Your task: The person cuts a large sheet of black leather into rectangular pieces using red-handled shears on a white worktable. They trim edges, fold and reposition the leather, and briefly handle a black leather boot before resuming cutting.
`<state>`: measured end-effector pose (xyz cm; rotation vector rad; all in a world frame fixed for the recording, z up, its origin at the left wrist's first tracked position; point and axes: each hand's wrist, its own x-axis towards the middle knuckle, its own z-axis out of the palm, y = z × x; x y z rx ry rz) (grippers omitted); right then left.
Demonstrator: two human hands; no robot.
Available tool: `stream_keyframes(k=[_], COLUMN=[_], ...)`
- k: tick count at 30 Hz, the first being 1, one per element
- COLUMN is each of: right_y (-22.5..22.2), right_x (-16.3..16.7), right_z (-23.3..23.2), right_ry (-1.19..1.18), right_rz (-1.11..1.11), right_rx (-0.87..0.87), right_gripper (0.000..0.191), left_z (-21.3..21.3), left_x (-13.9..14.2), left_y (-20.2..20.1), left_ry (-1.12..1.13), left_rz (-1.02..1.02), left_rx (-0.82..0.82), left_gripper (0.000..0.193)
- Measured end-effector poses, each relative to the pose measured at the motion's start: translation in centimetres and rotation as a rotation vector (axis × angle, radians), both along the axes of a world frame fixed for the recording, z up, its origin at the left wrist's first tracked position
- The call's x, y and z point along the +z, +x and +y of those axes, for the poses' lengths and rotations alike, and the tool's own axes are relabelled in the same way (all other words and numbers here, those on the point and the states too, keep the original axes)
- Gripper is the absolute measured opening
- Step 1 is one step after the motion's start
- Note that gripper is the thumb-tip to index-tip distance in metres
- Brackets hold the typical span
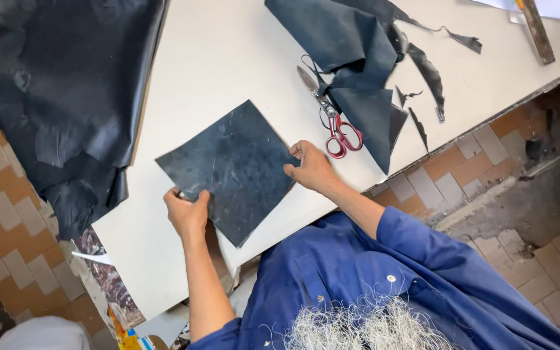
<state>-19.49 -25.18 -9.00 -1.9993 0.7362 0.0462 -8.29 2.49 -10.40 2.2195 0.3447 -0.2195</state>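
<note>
A dark, roughly square piece of leather [234, 165] lies flat on the white table [228, 58], its near corner reaching the table's front edge. My left hand [187, 212] grips its left near edge. My right hand [310, 167] pinches its right corner. Both arms come up from the bottom of the view in blue sleeves.
Red-handled scissors [332, 123] lie just right of my right hand, partly under a pile of dark leather offcuts [351, 52]. A large dark hide [59, 97] hangs over the table's left edge. A wooden strip [536, 29] lies far right. Tiled floor surrounds the table.
</note>
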Motion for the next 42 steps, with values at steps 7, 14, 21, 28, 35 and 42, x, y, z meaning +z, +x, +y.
stream_keyframes(k=[7,14,21,28,35,42], right_y=[-1.6,-4.0,-5.9,-7.0,-11.6,-10.4], right_x=[0.9,2.8,4.2,4.2,4.9,3.3], right_z=[3.7,5.0,-11.8,-35.2,-51.0,-55.5], right_ry=[-0.02,-0.081,-0.338,-0.654,-0.864,-1.347], right_rz=[0.054,-0.038,-0.498,-0.398,0.067,-0.004], right_rx=[0.142,0.254,-0.242,-0.418,-0.443,-0.255], right_gripper=[0.057,0.049,0.028,0.025,0.051,0.045], left_z=[5.1,5.3,4.8,-1.3,-7.1,-8.8], left_x=[-1.9,0.6,0.3,1.3,4.8,7.2], left_y=[-3.1,-3.0,-3.9,-3.0,-1.9,-1.4], left_ry=[-0.18,0.181,0.164,0.111,0.767,0.935], left_rz=[-0.123,-0.069,-0.136,-0.305,-0.113,-0.135], left_rx=[0.045,-0.056,-0.011,-0.023,-0.152,-0.245], left_gripper=[0.068,0.072,0.072,0.09,0.083,0.078])
